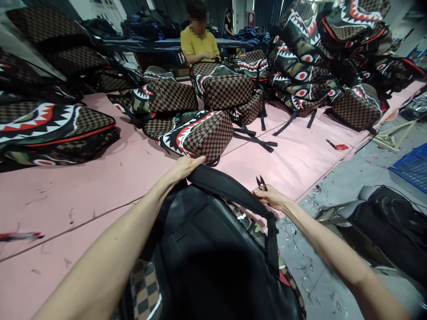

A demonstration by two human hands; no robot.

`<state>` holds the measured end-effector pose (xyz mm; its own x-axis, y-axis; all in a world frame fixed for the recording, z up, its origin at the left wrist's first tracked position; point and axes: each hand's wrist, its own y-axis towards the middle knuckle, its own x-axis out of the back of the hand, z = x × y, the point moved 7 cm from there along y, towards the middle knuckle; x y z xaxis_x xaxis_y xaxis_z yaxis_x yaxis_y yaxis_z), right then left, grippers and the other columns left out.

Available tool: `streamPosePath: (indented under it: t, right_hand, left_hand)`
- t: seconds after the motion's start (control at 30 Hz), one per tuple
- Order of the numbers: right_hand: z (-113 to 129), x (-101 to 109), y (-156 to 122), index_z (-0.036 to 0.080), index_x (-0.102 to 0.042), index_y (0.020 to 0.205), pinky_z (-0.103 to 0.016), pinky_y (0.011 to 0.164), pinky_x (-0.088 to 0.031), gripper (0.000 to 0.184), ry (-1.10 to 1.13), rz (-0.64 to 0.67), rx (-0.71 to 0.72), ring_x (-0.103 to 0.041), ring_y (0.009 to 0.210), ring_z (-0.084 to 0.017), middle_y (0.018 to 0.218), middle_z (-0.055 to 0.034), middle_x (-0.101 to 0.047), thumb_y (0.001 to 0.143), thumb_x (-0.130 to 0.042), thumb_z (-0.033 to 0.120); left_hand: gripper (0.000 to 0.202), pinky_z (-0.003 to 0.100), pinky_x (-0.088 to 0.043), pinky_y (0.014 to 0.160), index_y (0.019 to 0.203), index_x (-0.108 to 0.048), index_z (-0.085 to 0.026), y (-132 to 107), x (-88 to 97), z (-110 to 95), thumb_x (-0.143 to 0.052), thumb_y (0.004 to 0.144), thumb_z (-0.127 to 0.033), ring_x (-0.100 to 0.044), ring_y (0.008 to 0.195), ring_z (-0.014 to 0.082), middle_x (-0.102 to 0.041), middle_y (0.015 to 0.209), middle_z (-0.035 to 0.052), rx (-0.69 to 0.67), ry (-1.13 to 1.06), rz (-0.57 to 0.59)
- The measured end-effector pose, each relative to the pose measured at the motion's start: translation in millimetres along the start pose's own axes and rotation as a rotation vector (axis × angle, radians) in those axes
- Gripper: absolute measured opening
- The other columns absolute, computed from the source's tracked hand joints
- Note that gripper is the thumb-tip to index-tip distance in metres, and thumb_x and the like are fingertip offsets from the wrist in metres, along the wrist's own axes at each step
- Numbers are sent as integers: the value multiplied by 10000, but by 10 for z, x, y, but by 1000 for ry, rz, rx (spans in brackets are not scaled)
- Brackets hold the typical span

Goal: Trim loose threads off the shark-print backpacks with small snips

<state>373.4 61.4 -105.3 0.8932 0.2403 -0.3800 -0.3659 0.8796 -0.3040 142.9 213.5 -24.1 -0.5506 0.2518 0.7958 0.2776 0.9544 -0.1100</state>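
Observation:
A backpack (187, 222) with a black back panel lies before me, its checkered and camouflage side showing along the edges. My left hand (189, 168) is closed on the black shoulder strap (227, 184) near its upper end. To the right, my right hand (271, 196) holds small dark thread snips (262, 183), blades pointing up and apart. That hand is beside the strap's outer edge; whether its fingers touch the strap I cannot tell. Just beyond my left hand sits a checkered backpack with a shark-mouth print (200, 135).
Finished-looking shark-print backpacks (300, 80) are piled on the pink table (126, 178). Red-handled snips (337, 146) lie near the right edge, a pen-like item (22, 236) at left. A person in yellow (199, 44) stands opposite. A blue crate (412, 166) and black bags (383, 226) are right.

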Motion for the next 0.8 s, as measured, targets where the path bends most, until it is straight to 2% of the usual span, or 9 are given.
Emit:
streamPosePath:
  t: [0.13, 0.33, 0.57, 0.63, 0.73, 0.8]
  right_hand:
    - [-36, 42, -15, 105, -580, 638, -182, 386, -140, 345, -48, -17, 9, -226, 418, -18, 492, 76, -351, 608, -751, 403]
    - [-43, 78, -32, 93, -632, 707, -191, 441, -245, 339, -115, -54, 38, -396, 495, -54, 566, 24, -501, 606, -747, 396]
    - [15, 43, -69, 97, -602, 645, -205, 441, -216, 322, -163, -42, 58, -352, 474, -53, 512, 50, -444, 596, -746, 381]
    - [23, 48, -78, 99, -599, 636, -208, 436, -206, 323, -177, -57, 60, -344, 467, -54, 501, 51, -437, 591, -742, 385]
    - [71, 32, -93, 107, -597, 628, -210, 436, -210, 306, -178, -106, 87, -341, 463, -55, 492, 51, -438, 593, -727, 382]
    - [121, 0, -104, 110, -597, 621, -208, 436, -216, 295, -181, -140, 112, -349, 467, -55, 500, 46, -454, 590, -716, 379]
  left_hand:
    - [449, 241, -244, 458, 431, -364, -208, -10, -6, 11, -397, 704, -564, -357, 505, 144, -343, 464, 6, 21, 3, -13]
    - [472, 244, -217, 462, 442, -291, -208, -55, 7, 31, -393, 720, -575, -296, 479, 116, -290, 464, -13, 12, 9, -60]
    - [493, 262, -210, 480, 432, -266, -210, -82, -9, 41, -373, 726, -591, -278, 475, 121, -246, 459, -15, 2, 50, -70]
    - [500, 261, -224, 487, 431, -312, -208, -72, -18, 69, -364, 732, -603, -320, 483, 129, -277, 451, -11, 6, 84, -71]
    - [474, 248, -282, 525, 522, -481, -199, -84, -7, 85, -350, 761, -587, -436, 553, 153, -412, 494, 0, -9, 114, -109]
    - [413, 251, -341, 611, 648, -560, -199, -173, 59, 9, -362, 784, -536, -506, 680, 175, -529, 624, 16, -87, 106, -247]
